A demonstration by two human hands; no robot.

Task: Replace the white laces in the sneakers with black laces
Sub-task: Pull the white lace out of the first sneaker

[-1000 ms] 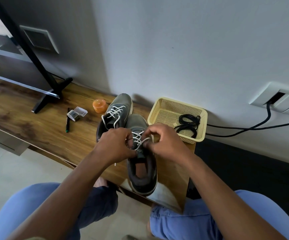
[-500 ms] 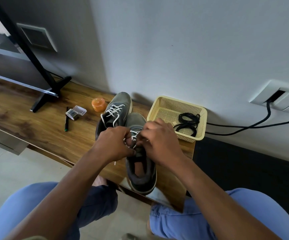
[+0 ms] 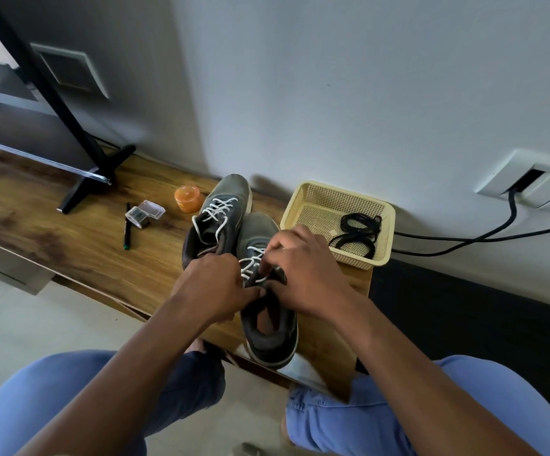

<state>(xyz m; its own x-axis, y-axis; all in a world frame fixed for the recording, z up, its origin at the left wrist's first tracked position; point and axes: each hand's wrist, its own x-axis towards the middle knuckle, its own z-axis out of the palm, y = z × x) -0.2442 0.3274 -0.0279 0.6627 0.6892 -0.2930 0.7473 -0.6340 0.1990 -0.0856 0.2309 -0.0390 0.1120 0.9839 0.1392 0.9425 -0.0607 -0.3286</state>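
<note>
Two grey sneakers with white laces stand side by side on the wooden shelf (image 3: 69,245). The near sneaker (image 3: 267,327) points away from me, its heel at the shelf's front edge. My left hand (image 3: 211,287) grips its left side at the collar, fingers curled. My right hand (image 3: 303,274) pinches the white lace (image 3: 250,261) over the tongue. The far sneaker (image 3: 221,215) is untouched, its white lace loose. Black laces (image 3: 359,232) lie coiled in a yellow basket (image 3: 306,202) to the right.
An orange jar (image 3: 187,198), a small clear box (image 3: 144,213) and a dark pen (image 3: 127,230) lie left of the sneakers. A black stand foot (image 3: 92,179) is further left. Black cables (image 3: 484,235) run from a wall socket at right. My knees are below the shelf.
Both hands have shifted slightly on the near sneaker's lacing; my right hand now sits lower over the tongue, pulling at the white lace. The sneakers and basket have not moved.
</note>
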